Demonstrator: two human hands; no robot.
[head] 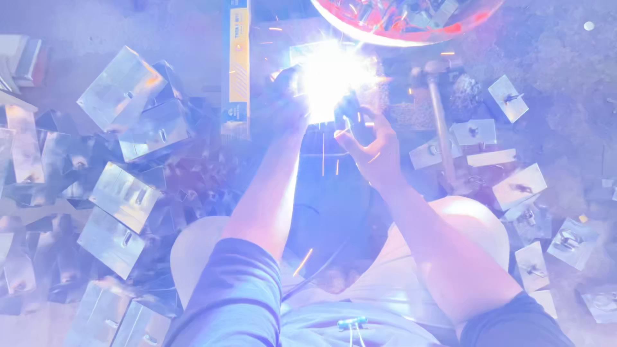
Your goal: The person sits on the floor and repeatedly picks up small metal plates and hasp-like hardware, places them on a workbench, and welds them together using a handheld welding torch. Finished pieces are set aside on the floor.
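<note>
Blue sleeves and 2 bare forearms fill the bottom of the view, running up from pale-trousered knees toward a white welding glare (331,77) that washes out the middle of the scene. Right hand (369,144) is curled around a dark welding holder (352,115), fingers wrapped tight on its grip, its tip lost in the glare. Left hand (289,96) sits just left of the flash, touching its edge; whether those fingers pinch anything cannot be told, since the light swallows them. Orange sparks scatter around the arc and down between the arms. A heap of shiny metal plates (122,193) lies on the ground to the left, and more small plates with welded studs (520,186) lie spread to the right. A hammer (440,122) rests right of the hands, a yellow-and-blue box (236,71) left of them, and a red basin (411,22) holding metal pieces sits beyond the glare.
</note>
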